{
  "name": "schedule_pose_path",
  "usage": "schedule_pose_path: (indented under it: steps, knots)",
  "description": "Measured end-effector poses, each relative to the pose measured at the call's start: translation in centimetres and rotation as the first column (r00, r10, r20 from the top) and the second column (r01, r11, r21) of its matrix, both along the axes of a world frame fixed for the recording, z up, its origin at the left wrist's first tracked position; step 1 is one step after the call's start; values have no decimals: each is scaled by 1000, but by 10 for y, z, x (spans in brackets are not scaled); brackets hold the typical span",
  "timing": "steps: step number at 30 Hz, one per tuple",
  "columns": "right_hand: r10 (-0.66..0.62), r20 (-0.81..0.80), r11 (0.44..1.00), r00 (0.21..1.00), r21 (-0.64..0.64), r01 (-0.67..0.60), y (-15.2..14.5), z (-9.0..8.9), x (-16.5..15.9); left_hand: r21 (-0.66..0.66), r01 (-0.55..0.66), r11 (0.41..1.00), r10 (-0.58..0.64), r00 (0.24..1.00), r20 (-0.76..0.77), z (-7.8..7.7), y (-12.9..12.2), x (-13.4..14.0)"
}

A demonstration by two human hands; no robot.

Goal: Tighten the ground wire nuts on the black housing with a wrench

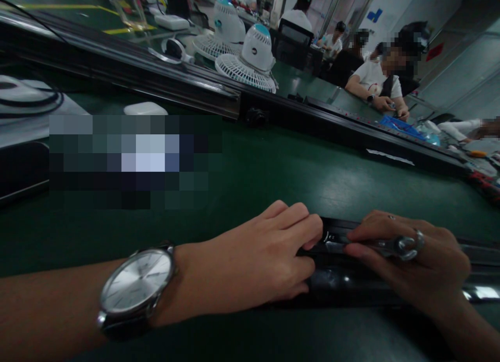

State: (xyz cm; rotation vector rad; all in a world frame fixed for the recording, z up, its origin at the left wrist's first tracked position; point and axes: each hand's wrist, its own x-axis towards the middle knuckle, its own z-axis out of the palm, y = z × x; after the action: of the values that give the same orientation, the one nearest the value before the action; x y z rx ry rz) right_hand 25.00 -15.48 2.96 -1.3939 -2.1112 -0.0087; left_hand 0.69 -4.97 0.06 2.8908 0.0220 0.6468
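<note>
A long glossy black bar (pixel 336 284) lies on the green table in front of me, running off to the right. My left hand (pixel 269 258), with a watch (pixel 138 281) on its wrist, is closed over the bar's left part, its fingers curled round the edge. My right hand (pixel 414 263) rests over the bar further right. Between its thumb and fingers it pinches a small silver wrench (pixel 404 247), whose open jaw points right. The wrench's other end lies low over the bar, near my left fingertips; what it touches there cannot be made out.
A black rail (pixel 219 99) crosses the green table (pixel 273 174) behind my hands. White fans (pixel 255 52) stand beyond it. A white case (pixel 145 109) and a black cable (pixel 31 101) lie at left. A blurred-out patch covers something there. Other people sit at the back right.
</note>
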Motion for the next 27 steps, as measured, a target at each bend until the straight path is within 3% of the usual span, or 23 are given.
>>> schedule_pose_path:
  steps: [7,12,14,19,27]
  knots:
    - [158,-15,987,987,-26,-158,8,3,-3,2,-1,1000,1,1000,-7,0,0,0]
    - [257,-123,963,958,111,-244,9,3,8,4,-11,1000,11,1000,-16,1,0,0]
    - [250,-139,964,958,130,-232,8,3,10,12,-16,1000,16,1000,-20,2,1,0]
    - [129,-101,992,986,-1,-130,7,2,4,24,-3,1000,3,1000,10,2,3,1]
    - [53,-59,999,997,-4,-54,7,3,-2,29,-3,1000,2,1000,1,0,3,1]
